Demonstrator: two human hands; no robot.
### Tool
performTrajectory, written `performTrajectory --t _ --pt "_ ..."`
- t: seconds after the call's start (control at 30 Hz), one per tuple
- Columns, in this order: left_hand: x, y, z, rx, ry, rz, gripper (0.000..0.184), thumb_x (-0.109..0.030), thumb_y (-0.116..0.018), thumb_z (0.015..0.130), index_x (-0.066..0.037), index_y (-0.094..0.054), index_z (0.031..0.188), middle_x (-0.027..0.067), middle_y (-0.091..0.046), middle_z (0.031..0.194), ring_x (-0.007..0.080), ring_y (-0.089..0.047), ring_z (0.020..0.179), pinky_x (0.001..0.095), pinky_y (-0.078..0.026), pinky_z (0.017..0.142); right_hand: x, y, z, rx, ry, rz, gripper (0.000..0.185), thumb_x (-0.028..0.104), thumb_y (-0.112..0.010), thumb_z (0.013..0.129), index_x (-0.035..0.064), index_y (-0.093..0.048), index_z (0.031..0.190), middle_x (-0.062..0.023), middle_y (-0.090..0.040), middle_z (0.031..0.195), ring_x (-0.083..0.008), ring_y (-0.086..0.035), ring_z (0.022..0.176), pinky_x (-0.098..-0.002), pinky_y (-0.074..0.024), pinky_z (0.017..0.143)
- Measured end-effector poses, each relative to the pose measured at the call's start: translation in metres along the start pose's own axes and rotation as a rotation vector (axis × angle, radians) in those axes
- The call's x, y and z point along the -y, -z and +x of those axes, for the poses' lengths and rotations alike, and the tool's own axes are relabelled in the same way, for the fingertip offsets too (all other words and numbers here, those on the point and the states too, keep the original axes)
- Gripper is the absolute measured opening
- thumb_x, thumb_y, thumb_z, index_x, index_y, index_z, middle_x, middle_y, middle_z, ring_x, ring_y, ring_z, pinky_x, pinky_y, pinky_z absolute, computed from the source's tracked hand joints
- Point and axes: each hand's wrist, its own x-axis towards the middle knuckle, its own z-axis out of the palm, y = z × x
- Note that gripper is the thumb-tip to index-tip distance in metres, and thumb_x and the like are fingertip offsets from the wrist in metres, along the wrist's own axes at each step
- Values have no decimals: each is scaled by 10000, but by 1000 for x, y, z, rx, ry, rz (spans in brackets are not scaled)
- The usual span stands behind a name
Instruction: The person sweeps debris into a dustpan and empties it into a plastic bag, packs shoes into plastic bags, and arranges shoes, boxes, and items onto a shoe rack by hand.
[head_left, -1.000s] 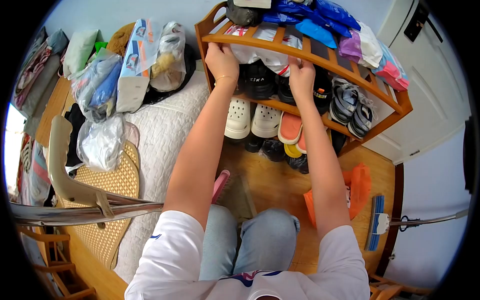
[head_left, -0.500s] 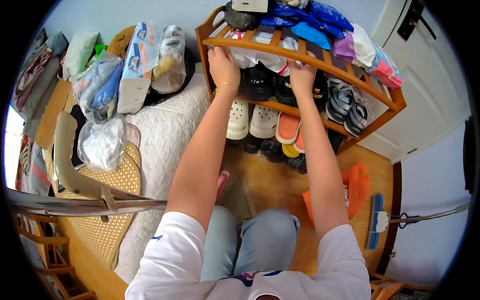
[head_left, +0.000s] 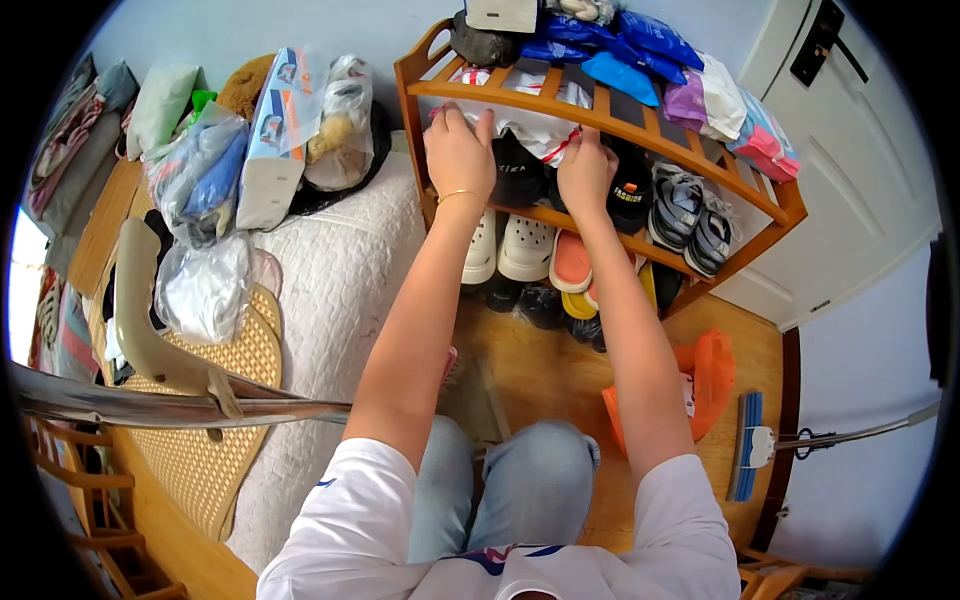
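Note:
A white plastic bag with red marks (head_left: 530, 128) lies on the upper tier of the wooden shoe rack (head_left: 690, 155), under its top slats. My left hand (head_left: 460, 150) is at the bag's left end with its fingers bent; whether it grips the plastic is hidden. My right hand (head_left: 586, 170) pinches the bag's right edge, just below the front rail. Black shoes (head_left: 520, 175) stand behind and between my hands. White clogs (head_left: 526, 248) and orange slippers (head_left: 571, 262) are on the tier below.
Blue packets (head_left: 655, 38) and a purple-white pack (head_left: 705, 97) lie on top of the rack. Grey sneakers (head_left: 677, 208) stand at its right. An orange bag (head_left: 712, 385) and a mop (head_left: 748, 447) are on the floor. A bed (head_left: 340, 260) is at the left.
Both hands have moved down and slightly inward, out from under the front rail. The right hand has drawn the bag's edge down and left. The view has shifted slightly.

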Motion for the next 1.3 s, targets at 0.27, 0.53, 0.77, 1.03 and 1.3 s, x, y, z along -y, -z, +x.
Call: performTrajectory --t 0.27,0.53,0.77,1.03,1.3 --pt "33 -20 4 219 162 -43 620 -470 -547 890 43 -504 1236 294 -551 1197 429 -480 1157 441 -373 983 2 -12 6 120 34 -157 366 219 -387 954 41 -393 1274 -211 -614 1141 -343 -568 1103 -532 -245 1064" --pt "30 -3 -12 182 184 -233 452 -217 -498 936 49 -408 1290 271 -521 1216 439 -464 1124 489 -368 961 6 23 -4 176 -165 14 556 396 -413 947 -25 -377 1309 -220 -474 1339 -341 -433 1269 -568 -169 1093" --pt "26 20 -28 76 218 -162 482 -186 -553 901 6 -407 1317 266 -478 1230 432 -460 1120 465 -375 968 28 34 -27 -34 -119 99 511 341 -511 925 -1 -395 1287 -218 -414 1379 -349 -369 1306 -593 -167 1075" --pt "14 52 -57 -16 296 -382 410 -128 -566 877 53 -453 1228 218 -522 1147 352 -505 1059 422 -394 922 56 31 -58 -279 61 173 277 186 -547 896 31 -501 1120 -142 -543 1208 -301 -481 1148 -476 -239 1046" --pt "-4 97 -47 11 335 -585 355 -114 -555 912 8 -440 1225 127 -530 1164 198 -518 1052 337 -430 892 102 28 -63 -309 83 319 105 129 -552 868 68 -572 951 -78 -598 1068 -258 -525 1027 -436 -279 992"
